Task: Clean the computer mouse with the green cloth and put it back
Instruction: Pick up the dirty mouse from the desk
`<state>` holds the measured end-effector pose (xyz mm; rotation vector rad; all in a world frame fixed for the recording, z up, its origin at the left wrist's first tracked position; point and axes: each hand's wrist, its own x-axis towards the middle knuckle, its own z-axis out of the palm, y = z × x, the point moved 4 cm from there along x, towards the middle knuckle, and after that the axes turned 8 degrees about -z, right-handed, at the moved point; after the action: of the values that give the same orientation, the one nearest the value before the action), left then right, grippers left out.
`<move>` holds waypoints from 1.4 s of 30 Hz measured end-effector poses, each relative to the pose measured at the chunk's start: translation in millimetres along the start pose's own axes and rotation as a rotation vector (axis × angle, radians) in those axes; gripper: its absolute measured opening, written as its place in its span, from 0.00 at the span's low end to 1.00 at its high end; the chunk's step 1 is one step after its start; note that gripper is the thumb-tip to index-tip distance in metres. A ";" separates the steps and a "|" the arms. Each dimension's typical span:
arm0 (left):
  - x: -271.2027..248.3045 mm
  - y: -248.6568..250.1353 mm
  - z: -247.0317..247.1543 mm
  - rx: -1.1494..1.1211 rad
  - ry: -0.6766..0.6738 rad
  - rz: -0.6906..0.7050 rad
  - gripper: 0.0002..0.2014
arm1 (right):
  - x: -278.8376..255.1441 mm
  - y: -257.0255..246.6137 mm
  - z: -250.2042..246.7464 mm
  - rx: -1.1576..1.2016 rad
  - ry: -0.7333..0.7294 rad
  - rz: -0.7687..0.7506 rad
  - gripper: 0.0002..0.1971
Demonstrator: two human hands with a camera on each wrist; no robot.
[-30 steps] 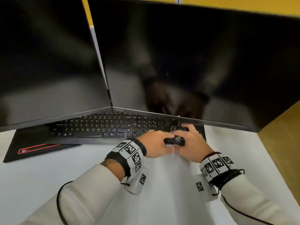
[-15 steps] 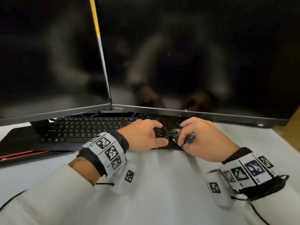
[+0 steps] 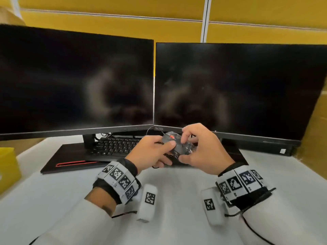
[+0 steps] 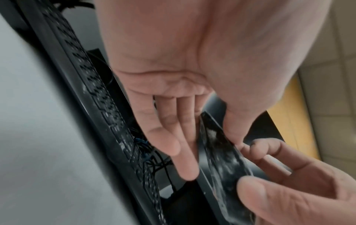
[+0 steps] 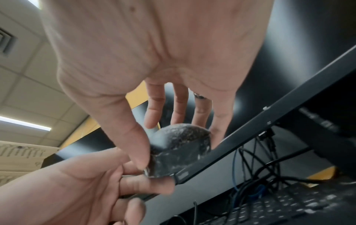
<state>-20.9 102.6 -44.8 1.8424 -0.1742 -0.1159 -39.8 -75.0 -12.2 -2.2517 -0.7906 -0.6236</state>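
I am holding the computer mouse (image 3: 177, 145) up off the white table (image 3: 53, 188), just in front of the keyboard (image 3: 115, 146), which lies left of the mouse under two dark monitors (image 3: 76, 80). My left hand (image 3: 152, 152) is gripping the mouse's left side, thumb curled over the top and fingers wrapped beneath. My right hand (image 3: 203, 149) is pinching the mouse's right side, thumb under its near end and fingers arched apart over the top.
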 end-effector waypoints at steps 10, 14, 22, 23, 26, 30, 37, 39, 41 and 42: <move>-9.0 -19.8 -55.6 -0.020 0.073 0.083 0.09 | 21.4 2.2 44.4 0.379 0.084 0.127 0.23; -15.2 -14.8 -59.8 0.008 0.041 0.130 0.12 | 17.6 10.6 46.1 0.684 -0.074 0.296 0.20; -17.2 -17.8 -58.8 -0.039 0.082 0.142 0.11 | 8.7 6.9 53.8 0.838 -0.180 0.323 0.11; -16.9 -17.7 -58.8 -0.031 0.098 0.135 0.11 | 7.5 8.6 55.4 0.853 -0.176 0.337 0.11; -18.6 -16.7 -61.3 0.029 0.151 0.120 0.11 | 6.7 12.8 56.9 0.906 -0.168 0.378 0.11; -28.1 -19.2 -67.7 0.082 0.291 0.118 0.15 | 4.8 8.9 61.1 1.020 -0.128 0.426 0.08; -80.3 -19.8 -110.7 0.107 0.532 0.058 0.18 | 12.7 -44.1 92.0 1.145 -0.164 0.367 0.13; -105.3 -21.0 -142.4 0.133 0.664 0.035 0.16 | 16.9 -65.0 105.6 1.168 -0.189 0.346 0.13; -126.3 -25.3 -177.1 0.187 0.804 0.013 0.13 | 20.5 -81.7 116.1 1.172 -0.209 0.333 0.12; -142.5 -25.7 -196.8 0.248 0.898 -0.014 0.12 | 21.8 -92.0 123.0 1.182 -0.224 0.328 0.12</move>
<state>-126.1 321.3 -16.9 1.9669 0.4698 0.7450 -61.1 75.8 -41.8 -1.2842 -0.6112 0.2507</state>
